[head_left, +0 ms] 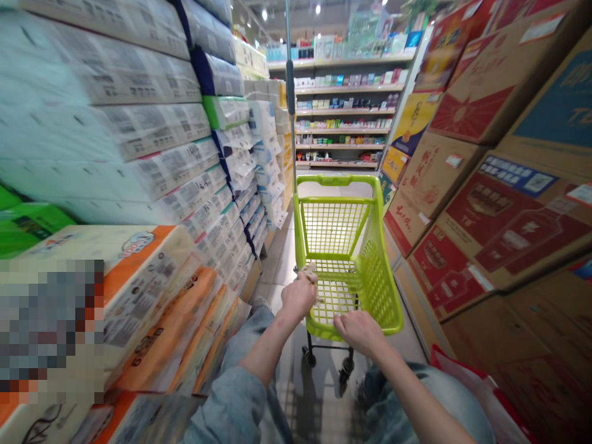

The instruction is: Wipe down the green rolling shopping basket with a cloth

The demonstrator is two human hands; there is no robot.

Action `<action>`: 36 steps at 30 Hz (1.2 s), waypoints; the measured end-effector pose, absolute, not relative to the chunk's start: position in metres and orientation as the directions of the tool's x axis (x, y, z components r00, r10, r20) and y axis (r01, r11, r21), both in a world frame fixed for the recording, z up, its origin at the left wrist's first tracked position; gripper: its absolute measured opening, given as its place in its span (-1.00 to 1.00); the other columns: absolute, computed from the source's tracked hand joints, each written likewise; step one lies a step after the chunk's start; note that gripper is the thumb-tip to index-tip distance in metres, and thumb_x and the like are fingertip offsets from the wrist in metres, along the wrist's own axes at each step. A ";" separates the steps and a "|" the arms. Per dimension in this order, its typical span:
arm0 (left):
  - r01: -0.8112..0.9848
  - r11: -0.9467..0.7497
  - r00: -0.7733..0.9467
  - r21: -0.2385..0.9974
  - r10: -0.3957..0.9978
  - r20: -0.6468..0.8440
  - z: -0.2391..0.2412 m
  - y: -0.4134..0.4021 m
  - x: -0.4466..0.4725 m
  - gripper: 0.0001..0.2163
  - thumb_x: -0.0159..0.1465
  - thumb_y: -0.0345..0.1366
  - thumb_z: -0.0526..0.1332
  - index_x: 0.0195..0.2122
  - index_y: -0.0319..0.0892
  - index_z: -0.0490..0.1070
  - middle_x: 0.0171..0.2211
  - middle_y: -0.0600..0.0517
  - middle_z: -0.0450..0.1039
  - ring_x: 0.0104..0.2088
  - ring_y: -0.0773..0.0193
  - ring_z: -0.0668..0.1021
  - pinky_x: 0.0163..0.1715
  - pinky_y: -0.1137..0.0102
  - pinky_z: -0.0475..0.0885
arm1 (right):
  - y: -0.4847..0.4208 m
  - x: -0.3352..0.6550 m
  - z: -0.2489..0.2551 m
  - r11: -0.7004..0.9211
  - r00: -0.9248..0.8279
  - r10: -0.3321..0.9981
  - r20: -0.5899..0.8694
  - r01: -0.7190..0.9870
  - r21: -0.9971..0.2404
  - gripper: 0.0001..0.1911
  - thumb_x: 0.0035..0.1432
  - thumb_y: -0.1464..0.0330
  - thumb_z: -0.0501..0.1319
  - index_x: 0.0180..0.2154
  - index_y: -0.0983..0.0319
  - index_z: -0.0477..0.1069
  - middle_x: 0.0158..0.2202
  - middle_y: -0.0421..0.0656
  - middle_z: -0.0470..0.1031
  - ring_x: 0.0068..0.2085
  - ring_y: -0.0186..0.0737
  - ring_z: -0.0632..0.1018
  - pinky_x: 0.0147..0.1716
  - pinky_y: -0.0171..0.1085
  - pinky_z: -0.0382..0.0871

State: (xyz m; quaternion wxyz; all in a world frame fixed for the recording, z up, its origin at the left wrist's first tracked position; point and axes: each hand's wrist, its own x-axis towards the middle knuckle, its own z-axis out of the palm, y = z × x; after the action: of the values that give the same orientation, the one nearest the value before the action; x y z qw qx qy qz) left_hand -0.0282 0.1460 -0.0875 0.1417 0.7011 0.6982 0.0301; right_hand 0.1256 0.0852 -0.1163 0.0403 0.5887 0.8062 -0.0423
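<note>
A lime-green plastic shopping cart (392, 290) stands between my knees, its basket hollow and latticed, with its handle bar on the far side. My left hand (298, 296) is closed at the basket's near left rim. By its fingers shows a small pale, crumpled thing (309, 271), whose kind I cannot make out. My right hand (359, 332) is closed around the near rim, thumb side up, to the right of my left hand. A thin grey pole (290, 86) rises along the cart's left side; its lower end is hidden.
Wrapped tissue packs (152, 129) are stacked high along the left, with orange-and-cream packs (157, 320) close to my left arm. Cardboard cartons (499, 209) line the right side. Shelves of small boxed goods (346, 123) stand across the far end of the narrow aisle.
</note>
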 end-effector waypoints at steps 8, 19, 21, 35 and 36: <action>0.972 -0.018 0.050 0.233 0.990 -0.129 -0.103 0.108 -0.027 -0.71 0.34 -0.19 -0.17 -0.10 -0.26 0.16 -0.40 -0.16 0.50 -0.31 0.04 0.59 -0.38 0.28 0.40 | 0.097 0.129 -0.114 0.282 -0.282 0.950 -0.131 0.959 -0.025 -0.44 0.26 0.28 -0.19 -0.43 0.29 0.54 -0.39 0.02 0.57 -0.33 -0.15 0.56 -0.36 -0.30 0.25; 0.779 -0.023 0.086 0.626 0.994 -0.070 -0.152 0.056 -0.045 -0.75 0.35 -0.21 -0.16 -0.14 -0.18 0.22 -0.38 -0.04 0.49 -0.33 0.18 0.56 -0.36 0.38 0.38 | 0.100 0.141 -0.113 0.241 -0.242 0.961 -0.137 0.970 -0.026 -0.47 0.23 0.28 -0.14 -0.46 0.30 0.54 -0.41 0.01 0.56 -0.34 -0.16 0.55 -0.40 -0.32 0.20; 0.670 -0.113 0.009 0.734 0.989 0.145 -0.146 0.066 -0.052 -0.75 0.35 -0.22 -0.14 -0.12 -0.17 0.24 -0.31 -0.04 0.48 -0.26 0.21 0.54 -0.27 0.36 0.40 | 0.101 0.141 -0.113 0.232 -0.235 0.963 -0.133 0.972 -0.040 -0.48 0.23 0.27 -0.13 -0.47 0.29 0.54 -0.42 0.00 0.56 -0.35 -0.16 0.55 -0.42 -0.33 0.19; 0.426 -0.342 0.085 0.837 0.937 0.340 -0.176 0.056 -0.006 -0.34 0.15 -0.63 -0.12 0.29 -0.11 -0.06 0.34 -0.02 -0.23 0.31 0.22 -0.05 0.26 0.18 0.00 | 0.108 0.154 -0.115 0.203 -0.213 0.965 -0.153 0.976 -0.075 -0.47 0.23 0.19 -0.13 -0.44 0.25 0.54 -0.39 -0.01 0.56 -0.31 -0.14 0.56 -0.41 -0.31 0.19; 0.400 -0.344 0.092 0.849 0.937 0.337 -0.178 0.048 -0.005 -0.35 0.16 -0.62 -0.12 0.29 -0.10 -0.05 0.33 -0.02 -0.22 0.30 0.22 -0.02 0.25 0.19 0.03 | 0.107 0.156 -0.115 0.203 -0.213 0.964 -0.161 0.976 -0.075 -0.49 0.23 0.20 -0.12 -0.43 0.25 0.54 -0.38 0.00 0.56 -0.30 -0.13 0.56 -0.41 -0.31 0.19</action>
State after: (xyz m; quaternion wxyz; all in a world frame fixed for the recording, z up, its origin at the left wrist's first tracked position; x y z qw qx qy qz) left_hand -0.0052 0.0477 -0.1782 0.2918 0.6787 0.4926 0.4600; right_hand 0.1563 0.1074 -0.1147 0.0389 0.6260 0.7747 -0.0801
